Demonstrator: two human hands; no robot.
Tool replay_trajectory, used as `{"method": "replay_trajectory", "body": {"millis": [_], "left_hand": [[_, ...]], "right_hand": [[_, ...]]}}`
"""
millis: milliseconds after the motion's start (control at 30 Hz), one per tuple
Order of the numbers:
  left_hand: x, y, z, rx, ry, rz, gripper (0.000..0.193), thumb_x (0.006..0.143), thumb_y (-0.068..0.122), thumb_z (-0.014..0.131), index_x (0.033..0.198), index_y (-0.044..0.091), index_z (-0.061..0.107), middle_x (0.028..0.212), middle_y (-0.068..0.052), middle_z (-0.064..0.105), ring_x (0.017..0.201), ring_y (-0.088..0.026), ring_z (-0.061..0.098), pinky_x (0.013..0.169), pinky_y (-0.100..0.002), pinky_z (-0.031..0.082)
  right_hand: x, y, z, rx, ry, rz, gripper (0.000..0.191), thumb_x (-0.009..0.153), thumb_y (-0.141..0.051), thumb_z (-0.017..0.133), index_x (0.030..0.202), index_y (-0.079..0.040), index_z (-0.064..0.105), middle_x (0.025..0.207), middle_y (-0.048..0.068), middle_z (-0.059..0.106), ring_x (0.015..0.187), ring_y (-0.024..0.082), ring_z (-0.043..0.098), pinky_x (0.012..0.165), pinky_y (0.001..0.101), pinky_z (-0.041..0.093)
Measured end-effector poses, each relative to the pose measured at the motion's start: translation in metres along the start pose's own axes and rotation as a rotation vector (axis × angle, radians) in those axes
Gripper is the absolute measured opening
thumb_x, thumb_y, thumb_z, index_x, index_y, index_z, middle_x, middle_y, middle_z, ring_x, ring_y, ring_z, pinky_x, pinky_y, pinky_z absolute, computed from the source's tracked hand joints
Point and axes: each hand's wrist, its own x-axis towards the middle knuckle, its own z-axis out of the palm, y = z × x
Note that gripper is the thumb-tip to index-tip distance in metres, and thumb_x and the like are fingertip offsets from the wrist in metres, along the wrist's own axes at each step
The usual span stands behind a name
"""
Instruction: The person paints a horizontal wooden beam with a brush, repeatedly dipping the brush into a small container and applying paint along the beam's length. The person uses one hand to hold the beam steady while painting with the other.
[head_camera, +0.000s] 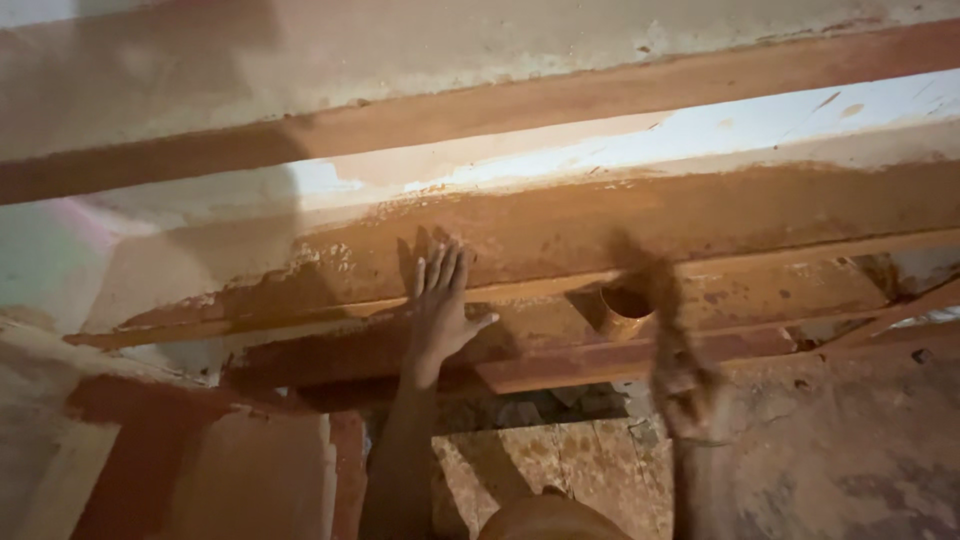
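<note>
My left hand (440, 305) lies flat, fingers spread, against a long beam (700, 215) coated in rust-brown paint. My right hand (688, 388) is blurred by motion and smeared brown. It grips a brown-coated tool (645, 280), too blurred to identify, whose tip reaches the beam's lower edge. Just left of that tip, the round open end of an orange pipe (625, 312) sticks out under the beam.
Above the beam run a bright white band (700, 130) and a second brown strip (500, 110). Lower brown rails (600, 365) cross beneath the beam. Brown-painted panels (200, 450) stand at the lower left, and a stained rough surface (830, 450) fills the lower right.
</note>
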Motion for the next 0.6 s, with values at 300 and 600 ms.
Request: {"method": "replay_trajectory", "body": {"millis": [300,600], "left_hand": [[0.003,0.002,-0.003,-0.036,0.026,0.013,0.121,0.071,0.063,0.083,0.160,0.006,0.025,0.169,-0.015,0.020,0.156,-0.031,0.017,0.127,-0.051,0.003],[-0.002,0.001,-0.006,0.033,0.007,0.007,0.124,0.070,0.057,0.087,0.162,0.009,0.020,0.171,-0.010,0.021,0.158,-0.027,0.017,0.129,-0.048,0.005]], "right_hand": [[0.006,-0.018,-0.018,-0.862,0.047,-0.320,0.022,0.110,-0.010,0.049,0.128,-0.007,0.062,0.089,0.007,0.065,0.056,0.010,0.048,0.041,0.0223,0.040],[0.021,0.091,-0.041,-0.258,-0.023,0.438,0.024,0.116,-0.013,0.053,0.138,-0.007,0.047,0.110,0.008,0.061,0.062,0.007,0.047,0.051,0.0218,0.040]]}}
